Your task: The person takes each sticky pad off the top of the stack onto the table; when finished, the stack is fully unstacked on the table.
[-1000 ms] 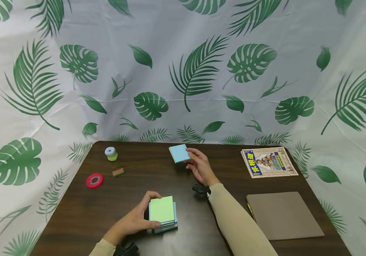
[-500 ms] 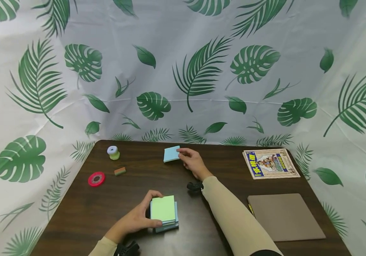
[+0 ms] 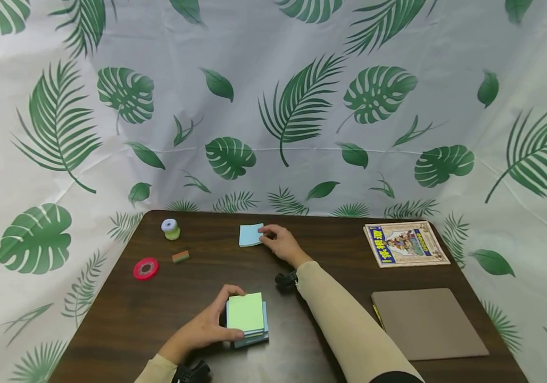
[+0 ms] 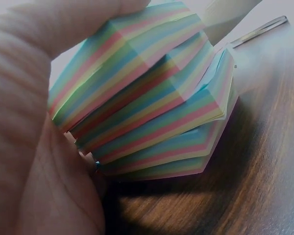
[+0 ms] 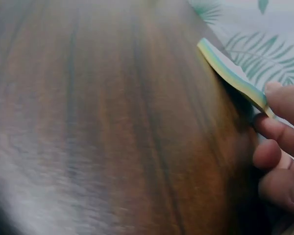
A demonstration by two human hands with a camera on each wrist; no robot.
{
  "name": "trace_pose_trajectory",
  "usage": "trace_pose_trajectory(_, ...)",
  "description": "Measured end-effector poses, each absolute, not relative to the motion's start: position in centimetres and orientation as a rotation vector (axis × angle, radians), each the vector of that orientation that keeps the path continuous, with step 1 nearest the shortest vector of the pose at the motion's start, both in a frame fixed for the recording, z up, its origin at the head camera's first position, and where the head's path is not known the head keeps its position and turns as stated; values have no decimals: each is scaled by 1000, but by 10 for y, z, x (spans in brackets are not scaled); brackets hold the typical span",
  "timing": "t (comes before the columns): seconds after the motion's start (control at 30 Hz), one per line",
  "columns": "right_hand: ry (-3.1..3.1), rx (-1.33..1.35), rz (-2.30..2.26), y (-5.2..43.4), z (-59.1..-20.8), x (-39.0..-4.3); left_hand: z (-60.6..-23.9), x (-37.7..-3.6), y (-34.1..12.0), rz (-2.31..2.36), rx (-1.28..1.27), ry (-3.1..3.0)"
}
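Thumb and fingers of my left hand (image 3: 208, 323) grip the sides of a stack of sticky note pads (image 3: 246, 313) near the table's front. A green note tops that stack, with blue ones lower down. In the left wrist view its edges (image 4: 152, 98) show striped layers, several pads stacked unevenly. Toward the back of the table my right hand (image 3: 280, 243) pinches a thin pad of blue sticky notes (image 3: 250, 234) by its right edge. The right wrist view shows this thin pad (image 5: 232, 76) edge-on, slightly bent, between thumb and fingertips, low over the wood.
At the left lie a red ring-shaped roll (image 3: 146, 268), a small orange-and-green block (image 3: 180, 256) and a white-and-green spool-like item (image 3: 170, 229). To the right are a printed booklet (image 3: 405, 243) and a grey-brown folder (image 3: 429, 324). A leaf-patterned curtain (image 3: 273, 106) hangs behind the dark table (image 3: 197, 287).
My right hand has moved left with the thin blue pad, which is now lower and flatter over the table. The left hand keeps its grip on the stack.
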State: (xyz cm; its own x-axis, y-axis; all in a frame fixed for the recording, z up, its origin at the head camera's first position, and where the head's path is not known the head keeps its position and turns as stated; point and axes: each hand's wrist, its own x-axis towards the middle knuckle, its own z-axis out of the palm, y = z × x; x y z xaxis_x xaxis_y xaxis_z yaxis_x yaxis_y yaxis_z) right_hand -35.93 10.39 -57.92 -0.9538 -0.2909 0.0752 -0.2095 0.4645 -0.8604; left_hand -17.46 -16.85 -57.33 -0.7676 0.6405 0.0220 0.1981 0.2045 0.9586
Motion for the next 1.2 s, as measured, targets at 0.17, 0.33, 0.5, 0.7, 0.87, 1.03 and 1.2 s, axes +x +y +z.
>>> trace_pose_trajectory(0.17, 2732, -503, -1417, 101, -582, -362, -572, -176, -169, 1570, 782, 2110)
trace_pose_trajectory(0.33, 2805, -496, -1330, 102, -580, -363, -569, -175, -165, 1570, 752, 2098)
trace_pose_trajectory(0.5, 2817, -474, -1289, 102, -581, -361, -568, -175, -166, 1562, 757, 2106)
trace_pose_trajectory(0.7, 2745, -487, -1450, 102, -583, -358, -566, -175, -169, 1576, 760, 2085)
trace_pose_trajectory(0.87, 2539, -499, -1867, 107, -586, -354, -563, -174, -171, 1570, 744, 2122)
trace_pose_trajectory(1.03, 2470, -532, -2062, 113, -590, -349, -561, -175, -170, 1565, 728, 2146)
trace_pose_trajectory(1.2, 2480, -518, -2090, 117, -590, -339, -560, -176, -169, 1565, 697, 2111)
